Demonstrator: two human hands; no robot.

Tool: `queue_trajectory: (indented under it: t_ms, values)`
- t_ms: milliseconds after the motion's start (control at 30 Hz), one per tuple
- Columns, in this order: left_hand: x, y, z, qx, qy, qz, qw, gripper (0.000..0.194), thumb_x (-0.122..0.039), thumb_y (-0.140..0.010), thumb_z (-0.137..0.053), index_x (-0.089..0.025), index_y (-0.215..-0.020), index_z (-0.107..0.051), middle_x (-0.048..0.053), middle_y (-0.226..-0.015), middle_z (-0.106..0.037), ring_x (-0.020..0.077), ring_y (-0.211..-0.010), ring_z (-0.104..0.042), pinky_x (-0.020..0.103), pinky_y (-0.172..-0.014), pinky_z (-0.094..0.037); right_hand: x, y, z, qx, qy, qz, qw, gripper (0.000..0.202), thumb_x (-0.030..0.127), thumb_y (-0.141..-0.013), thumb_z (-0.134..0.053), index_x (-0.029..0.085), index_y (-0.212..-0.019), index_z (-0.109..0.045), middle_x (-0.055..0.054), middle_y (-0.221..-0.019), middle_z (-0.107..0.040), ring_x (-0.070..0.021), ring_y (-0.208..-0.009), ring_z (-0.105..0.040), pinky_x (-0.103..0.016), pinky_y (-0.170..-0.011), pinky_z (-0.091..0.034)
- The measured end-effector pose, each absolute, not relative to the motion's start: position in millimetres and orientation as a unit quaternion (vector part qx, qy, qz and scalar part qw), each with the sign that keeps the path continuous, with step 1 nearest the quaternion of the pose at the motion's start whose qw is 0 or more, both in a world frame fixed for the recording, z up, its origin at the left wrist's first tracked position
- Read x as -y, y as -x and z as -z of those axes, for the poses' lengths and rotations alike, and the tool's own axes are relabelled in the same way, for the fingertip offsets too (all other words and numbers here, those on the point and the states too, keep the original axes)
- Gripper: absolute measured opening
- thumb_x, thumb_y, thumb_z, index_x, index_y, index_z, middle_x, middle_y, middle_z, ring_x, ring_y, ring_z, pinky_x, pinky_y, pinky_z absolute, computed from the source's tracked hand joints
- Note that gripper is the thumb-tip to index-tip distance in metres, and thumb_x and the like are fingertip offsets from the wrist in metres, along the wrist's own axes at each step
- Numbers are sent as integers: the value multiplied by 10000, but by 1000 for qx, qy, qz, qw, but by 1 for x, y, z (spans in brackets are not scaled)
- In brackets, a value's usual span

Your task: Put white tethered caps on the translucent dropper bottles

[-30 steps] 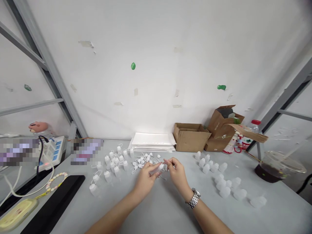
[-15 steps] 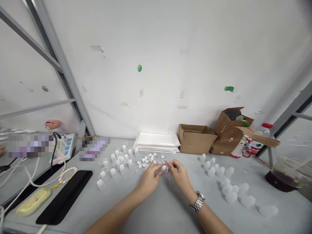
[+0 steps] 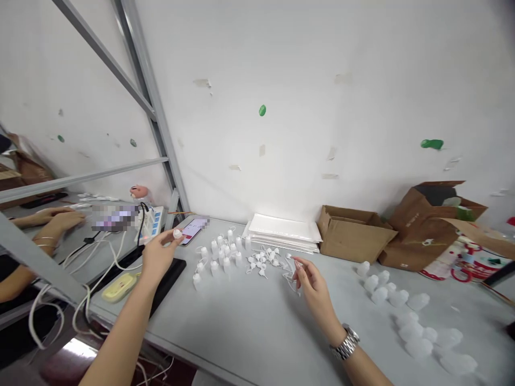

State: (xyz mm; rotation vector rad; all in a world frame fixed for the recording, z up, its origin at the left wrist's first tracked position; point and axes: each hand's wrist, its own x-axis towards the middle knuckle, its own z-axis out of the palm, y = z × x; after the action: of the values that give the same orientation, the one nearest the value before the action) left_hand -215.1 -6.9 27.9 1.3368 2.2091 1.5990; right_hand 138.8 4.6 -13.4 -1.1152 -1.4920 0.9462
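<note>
My left hand [image 3: 158, 257] is raised at the left, thumb and fingers closed round a small white bottle [image 3: 177, 234]; only its rounded white top shows. Over the middle of the desk, my right hand [image 3: 310, 282] has its fingertips pinched at a thin white strap [image 3: 290, 276], partly hidden by the fingers. A loose pile of white caps with straps [image 3: 261, 261] lies to the left of that hand. Between my hands stand several small white capped bottles [image 3: 226, 262], some with looped straps. On the right are several translucent bottles [image 3: 398, 298] without visible straps.
White sheets [image 3: 284, 231], a cardboard box [image 3: 354, 236] and a paper bag [image 3: 418, 230] line the wall. At left are a phone [image 3: 195, 229], a black pad [image 3: 171, 279], a yellow case [image 3: 119, 288], cables and a power strip [image 3: 154, 222]. Another person's hands [image 3: 60, 221] rest beyond the frame post.
My hands have parted. The left moved far left with the small bottle, while the right stayed near the cap pile. The view has turned left, bringing another person's arms in.
</note>
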Motion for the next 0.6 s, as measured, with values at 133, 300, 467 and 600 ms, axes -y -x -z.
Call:
queue_trajectory:
  t_ms: [133, 300, 467, 600]
  values:
    - [-8, 227, -4, -752, -451, -466, 120, 241, -289, -567, -651, -166, -773, -643, 56, -780, -714, 242, -806, -647, 334, -764, -475, -3, -137, 15, 636, 461, -389, 481, 416, 475, -827, -405, 165, -1082, -517, 16, -617, -483, -139, -545, -472, -258, -549, -422]
    - [-15, 225, 13, -757, -465, -434, 154, 192, -233, -556, -626, -184, -742, -628, 44, -779, -723, 231, -812, -655, 311, -768, -477, -3, -139, 16, 643, 467, -380, 473, 394, 457, -829, -421, 176, -1087, -520, 19, -611, -485, -140, -553, -488, -254, -551, -433]
    - [-21, 224, 24, -742, -497, -413, 180, 217, -227, -552, -614, -183, -764, -627, 35, -789, -726, 213, -809, -661, 280, -756, -488, -3, -138, 19, 655, 457, -368, 476, 377, 435, -833, -429, 178, -1093, -519, 26, -600, -481, -136, -550, -491, -248, -558, -436]
    - [-23, 222, 26, -746, -513, -390, 168, 267, -197, -539, -621, -194, -805, -634, 21, -834, -724, 213, -833, -657, 278, -770, -486, -5, -137, 23, 670, 451, -360, 467, 351, 400, -849, -412, 179, -1104, -508, 26, -600, -475, -136, -554, -494, -241, -544, -432]
